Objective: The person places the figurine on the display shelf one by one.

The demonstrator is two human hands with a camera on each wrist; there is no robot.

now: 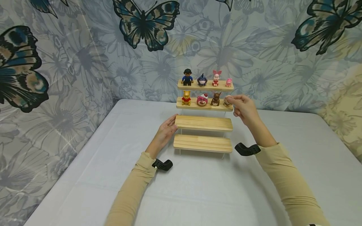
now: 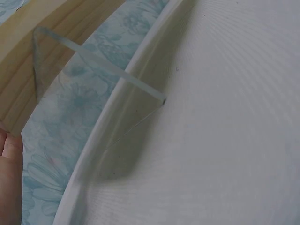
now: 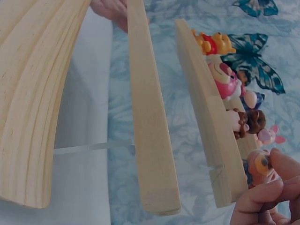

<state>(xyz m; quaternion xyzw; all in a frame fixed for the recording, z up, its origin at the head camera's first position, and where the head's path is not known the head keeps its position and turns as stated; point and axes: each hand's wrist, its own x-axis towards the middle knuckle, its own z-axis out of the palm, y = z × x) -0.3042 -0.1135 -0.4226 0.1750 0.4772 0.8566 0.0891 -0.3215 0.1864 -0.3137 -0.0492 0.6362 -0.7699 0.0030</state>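
Observation:
A wooden tiered display stand (image 1: 203, 123) with clear supports stands on the table. On the right end of its second shelf from the top, my right hand (image 1: 245, 109) pinches a small tan-faced figurine (image 3: 259, 161) between thumb and fingers. The figurine's base is at the board, and the fingers partly cover it. My left hand (image 1: 165, 133) holds the left end of the third shelf, thumb toward the front. Only a few of its fingers (image 2: 10, 152) show in the left wrist view. Beside the pinched figurine sit a brown figurine (image 1: 215, 99), a pink bear (image 1: 202, 99) and a yellow bear in red (image 1: 186, 98).
The top shelf carries a black-haired figure (image 1: 187, 77), a blue donkey (image 1: 202, 80), a pink-eared figure (image 1: 216, 78) and a small pink figure (image 1: 228, 82). A white cloth covers the table (image 1: 198, 188). Butterfly-patterned fabric (image 1: 164, 69) hangs behind and at the left.

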